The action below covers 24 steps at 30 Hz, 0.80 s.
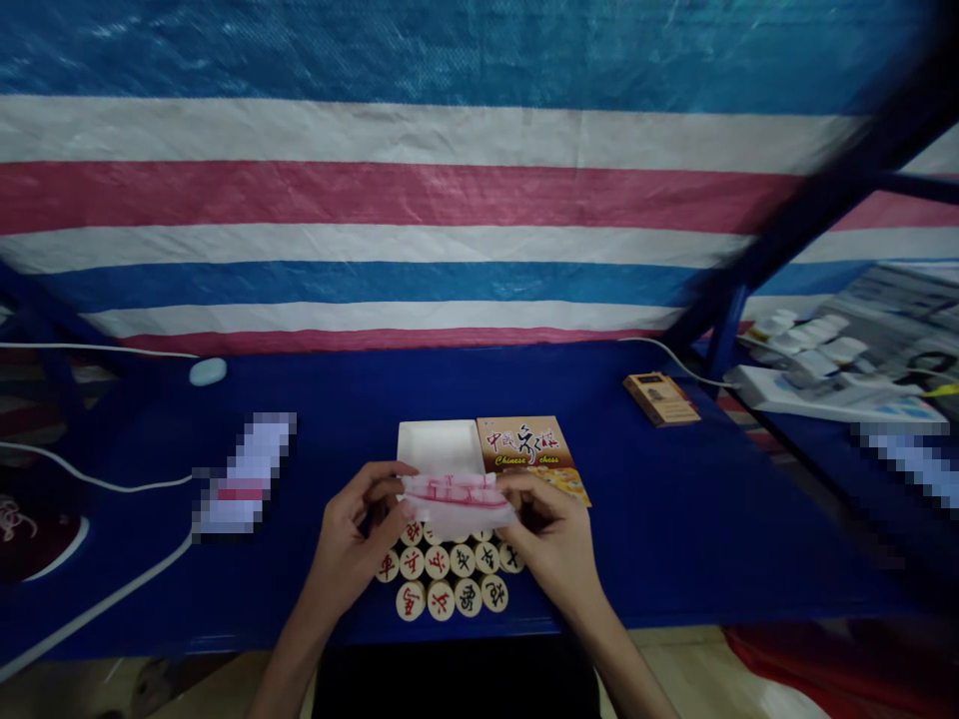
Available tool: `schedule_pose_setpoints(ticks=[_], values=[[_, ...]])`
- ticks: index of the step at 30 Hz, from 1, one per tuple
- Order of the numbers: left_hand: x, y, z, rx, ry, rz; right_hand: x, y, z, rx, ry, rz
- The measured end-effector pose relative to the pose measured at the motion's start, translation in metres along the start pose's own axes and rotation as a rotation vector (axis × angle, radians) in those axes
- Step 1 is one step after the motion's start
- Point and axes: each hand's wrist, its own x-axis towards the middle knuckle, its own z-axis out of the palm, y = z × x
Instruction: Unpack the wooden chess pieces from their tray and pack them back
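Note:
A thin, folded white sheet with red lines printed on it (457, 502) is stretched between my two hands above the table. My left hand (365, 529) pinches its left end between thumb and fingers. At the other end, my right hand (550, 527) grips the sheet the same way. Beneath it, Chinese chess pieces (441, 599) with red and black characters lie in rows, the farther ones partly hidden by the sheet. Just beyond are an open white box tray (439, 444) and, touching its right side, a box lid printed "Chinese chess" (524, 439).
On the blue table (659, 529), a small brown box (661, 399) lies at the back right. A blurred-out phone-like object (251, 469) and a pale blue rounded device (208, 371) are at left, with white cables. Striped sheeting (420, 190) hangs behind; a white power strip (824, 394) sits far right.

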Motion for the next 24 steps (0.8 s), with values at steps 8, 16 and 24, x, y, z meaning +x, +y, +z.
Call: schedule_pose_setpoints(ticks=[8,16,24], values=[[0.0012,-0.0019,0.0017,0.072,-0.051,0.053,-0.0026,0.0001,0.0021,-0.038,-0.004,-0.019],[0.0004,0.0027,0.0011,0.056,-0.024,0.015,-0.0026,-0.0023,0.0029,-0.049,0.011,0.033],[0.0004,0.0008,-0.0001,0.04,0.027,0.011,-0.0024,-0.0052,0.0008,-0.081,0.058,-0.045]])
